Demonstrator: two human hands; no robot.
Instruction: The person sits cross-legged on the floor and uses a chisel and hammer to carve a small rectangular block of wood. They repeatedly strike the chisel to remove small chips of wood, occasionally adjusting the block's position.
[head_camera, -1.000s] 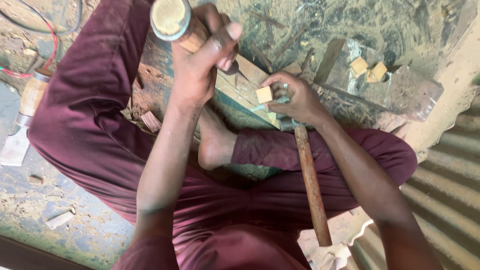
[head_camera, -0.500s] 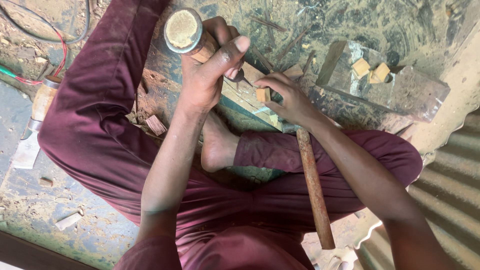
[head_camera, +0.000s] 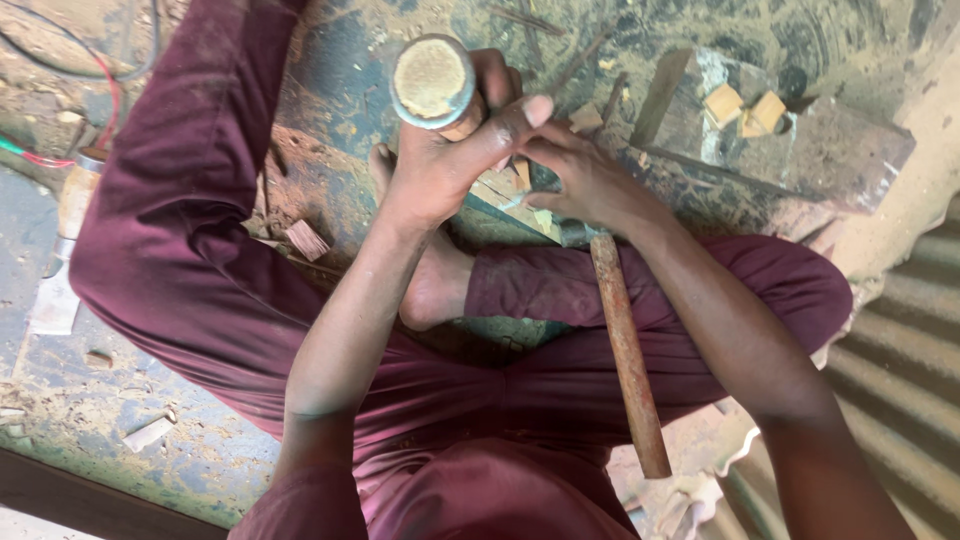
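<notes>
**A:** So what's each hand doing? I see the left hand (head_camera: 440, 170) wrapped tight around a wooden tool handle (head_camera: 435, 85), round metal-ringed end pointing up at the camera.

**B:** Yep, clenched on it, thumb stretched out toward the other hand. The right hand (head_camera: 590, 185) is touching it, fingers curled down on a small pale wood piece (head_camera: 520, 185) on the floor (head_camera: 350, 100). Can't tell how firmly it's pinching, the fingers hide most of it.

**A:** And the hammer?

**B:** The hammer (head_camera: 625, 350) lies across the maroon trouser leg (head_camera: 760, 290), handle running back toward the person, head end tucked under the right wrist. Nobody's gripping it.

**A:** Anything else?

**B:** Bare foot (head_camera: 430, 285) right below the left hand. Two little wood cubes (head_camera: 745, 108) sit on a grey block (head_camera: 840, 150) toward the floor's far right edge, well apart from the hands.
</notes>
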